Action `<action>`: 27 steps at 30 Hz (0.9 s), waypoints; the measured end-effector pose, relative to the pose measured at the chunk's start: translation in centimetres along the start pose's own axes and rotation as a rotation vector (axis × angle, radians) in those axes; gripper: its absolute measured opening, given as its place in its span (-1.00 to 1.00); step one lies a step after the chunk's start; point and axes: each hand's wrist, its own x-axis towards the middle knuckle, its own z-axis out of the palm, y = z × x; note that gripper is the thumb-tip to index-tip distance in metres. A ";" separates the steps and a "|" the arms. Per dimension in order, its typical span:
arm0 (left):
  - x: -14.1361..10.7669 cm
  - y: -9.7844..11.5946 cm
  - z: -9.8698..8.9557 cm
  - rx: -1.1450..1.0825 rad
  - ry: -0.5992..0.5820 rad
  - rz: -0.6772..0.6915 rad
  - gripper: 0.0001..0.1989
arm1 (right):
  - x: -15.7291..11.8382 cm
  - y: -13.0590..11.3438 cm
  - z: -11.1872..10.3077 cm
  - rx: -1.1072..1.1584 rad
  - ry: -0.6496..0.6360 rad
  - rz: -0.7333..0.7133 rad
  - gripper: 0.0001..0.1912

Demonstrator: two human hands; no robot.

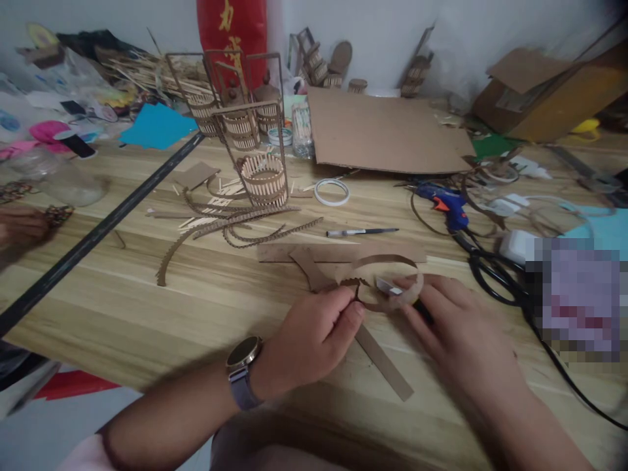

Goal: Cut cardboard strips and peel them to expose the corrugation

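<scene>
My left hand (pixel 321 337), a watch on its wrist, pinches a thin brown cardboard strip (pixel 385 259) that curls in a loop toward my right hand. Closed around a utility knife, my right hand (pixel 456 327) has the blade (pixel 387 286) pointing left inside that loop. Part of the knife's handle is hidden by my fingers. Under my left hand, a flat cardboard strip (pixel 385 363) lies slantwise on the table. Just beyond the loop is a wider cardboard piece (pixel 343 252), and behind it lies a pen (pixel 362 232).
Notched cardboard strips (pixel 235 219) and a small stick basket (pixel 263 180) stand ahead. A tape roll (pixel 332 191) and cardboard sheet (pixel 387 131) lie beyond. A blue glue gun (pixel 444 203) with black cable is at right. Another person's hand (pixel 24 226) is at far left.
</scene>
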 end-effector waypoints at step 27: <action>-0.4 -1.7 1.1 0.447 -0.074 0.434 -0.50 | 0.5 -5.9 -0.8 0.883 0.232 0.240 -0.87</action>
